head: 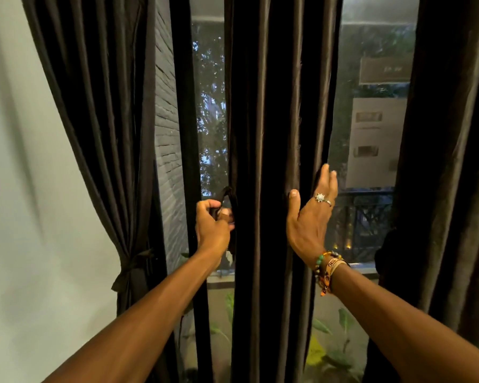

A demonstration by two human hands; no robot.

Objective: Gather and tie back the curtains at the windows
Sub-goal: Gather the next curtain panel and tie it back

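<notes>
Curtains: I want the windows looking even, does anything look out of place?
Only the middle curtain: it hangs loose over the glass, while the left curtain is cinched by its tieback. The left hand grips a dark strap at the loose curtain's edge; nothing looks torn.

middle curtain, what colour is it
The middle curtain is dark brown, seen in the head view.
</notes>
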